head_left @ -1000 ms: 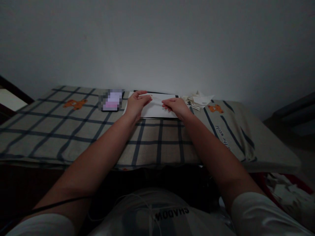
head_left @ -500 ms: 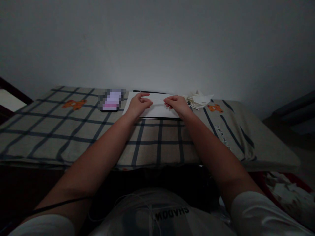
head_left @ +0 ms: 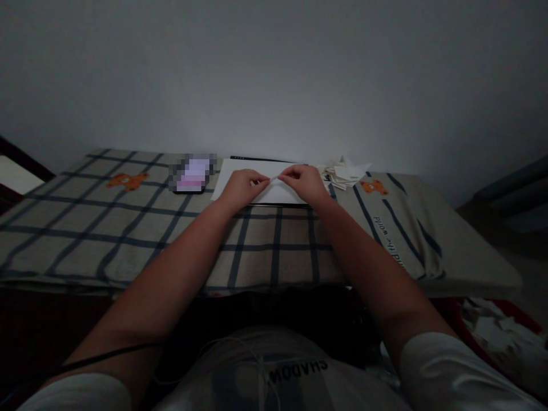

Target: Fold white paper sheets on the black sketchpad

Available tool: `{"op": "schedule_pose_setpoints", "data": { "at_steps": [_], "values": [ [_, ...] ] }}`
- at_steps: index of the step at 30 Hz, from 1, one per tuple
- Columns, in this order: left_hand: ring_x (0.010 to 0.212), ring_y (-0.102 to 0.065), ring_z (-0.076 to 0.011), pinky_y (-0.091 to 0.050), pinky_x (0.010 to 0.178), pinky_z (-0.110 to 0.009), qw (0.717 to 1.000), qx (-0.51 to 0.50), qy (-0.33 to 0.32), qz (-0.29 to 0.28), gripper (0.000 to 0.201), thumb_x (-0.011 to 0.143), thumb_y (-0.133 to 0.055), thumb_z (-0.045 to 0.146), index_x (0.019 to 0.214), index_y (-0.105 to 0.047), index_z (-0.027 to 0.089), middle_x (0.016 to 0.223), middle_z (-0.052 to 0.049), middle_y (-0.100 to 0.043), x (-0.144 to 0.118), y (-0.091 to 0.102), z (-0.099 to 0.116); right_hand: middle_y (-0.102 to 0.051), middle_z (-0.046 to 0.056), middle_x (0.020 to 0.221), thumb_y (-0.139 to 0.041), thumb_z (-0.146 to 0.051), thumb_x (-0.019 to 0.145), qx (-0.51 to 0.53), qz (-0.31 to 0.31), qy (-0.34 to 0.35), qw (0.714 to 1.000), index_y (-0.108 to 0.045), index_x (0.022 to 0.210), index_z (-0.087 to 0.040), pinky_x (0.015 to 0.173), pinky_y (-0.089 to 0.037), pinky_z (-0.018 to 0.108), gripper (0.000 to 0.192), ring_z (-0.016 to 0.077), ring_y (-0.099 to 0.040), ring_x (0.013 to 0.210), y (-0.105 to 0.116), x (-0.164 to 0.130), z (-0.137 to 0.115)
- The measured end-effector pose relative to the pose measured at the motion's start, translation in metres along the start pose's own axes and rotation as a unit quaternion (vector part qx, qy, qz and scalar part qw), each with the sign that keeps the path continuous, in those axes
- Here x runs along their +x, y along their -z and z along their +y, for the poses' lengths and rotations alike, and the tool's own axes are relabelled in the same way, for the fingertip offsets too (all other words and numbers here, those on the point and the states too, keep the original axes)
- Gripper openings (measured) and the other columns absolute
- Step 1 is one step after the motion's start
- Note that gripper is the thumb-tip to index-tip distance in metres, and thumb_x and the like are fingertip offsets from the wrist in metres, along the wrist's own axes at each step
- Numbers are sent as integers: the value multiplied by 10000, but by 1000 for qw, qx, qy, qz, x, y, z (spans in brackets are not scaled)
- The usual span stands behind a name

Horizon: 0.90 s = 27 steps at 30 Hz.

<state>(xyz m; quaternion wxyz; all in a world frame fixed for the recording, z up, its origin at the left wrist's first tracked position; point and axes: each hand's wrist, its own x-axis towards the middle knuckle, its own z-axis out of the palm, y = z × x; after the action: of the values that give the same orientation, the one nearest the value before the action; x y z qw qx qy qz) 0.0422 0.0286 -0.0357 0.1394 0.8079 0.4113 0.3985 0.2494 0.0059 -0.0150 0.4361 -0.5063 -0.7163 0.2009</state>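
Head view, dim light. Both forearms reach forward over a plaid cloth (head_left: 128,222) with orange bear prints that covers the worktop.

Left hand (head_left: 241,188) and right hand (head_left: 305,183) meet at the far middle of the cloth, fingertips nearly touching. Between them a small white paper piece (head_left: 274,178), pinched at its left end by the left grip and at its right end by the right grip; both grips clenched on it, thumb against forefinger. The piece looks like a narrow folded strip, though the light is too poor to be sure of its shape.

Directly under and behind the grips: a white sheet (head_left: 244,169) lying flat, a dark edge showing along its far side.

Left of the left grip, just beside the sheet: a phone (head_left: 192,174) with a lit screen, blurred.

Right of the right grip, near the sheet's far corner: a loose heap of white paper scraps (head_left: 346,171).

Behind everything, a plain pale wall (head_left: 274,74).

Near edge of frame: white sleeves, a printed shirt, thin cables across the lap
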Motion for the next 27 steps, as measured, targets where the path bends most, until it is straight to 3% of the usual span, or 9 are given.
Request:
{"op": "schedule_pose_setpoints", "data": {
  "at_steps": [7, 18, 27],
  "values": [
    [890, -712, -226, -507, 829, -315, 993, -43, 105, -23, 220, 811, -726, 369, 894, -833, 197, 924, -69, -804, 0, 5, 9, -764, 53, 844, -734, -230, 837, -23, 20, 62, 998, -788, 843, -179, 778, -497, 327, 75, 185, -664, 790, -5, 2, 7],
    [897, -713, -225, -504, 864, -310, 989, -82, 121, -24, 155, 769, -770, 324, 848, -834, 207, 916, -62, -805, 0, 4, 15, -770, 59, 865, -726, -228, 854, -43, 33, 109, 993, -788, 844, -189, 806, -503, 344, 74, 197, -668, 819, -7, 0, 4],
    [763, -658, -180, -473, 751, -285, 968, -155, 198, 0, 164, 715, -808, 344, 784, -823, 196, 785, -46, -773, -1, 4, 16, -765, 54, 892, -682, -293, 899, -43, 51, 154, 986, -781, 875, -213, 797, -508, 353, 130, 202, -662, 836, -9, 0, 7]
  ]
}}
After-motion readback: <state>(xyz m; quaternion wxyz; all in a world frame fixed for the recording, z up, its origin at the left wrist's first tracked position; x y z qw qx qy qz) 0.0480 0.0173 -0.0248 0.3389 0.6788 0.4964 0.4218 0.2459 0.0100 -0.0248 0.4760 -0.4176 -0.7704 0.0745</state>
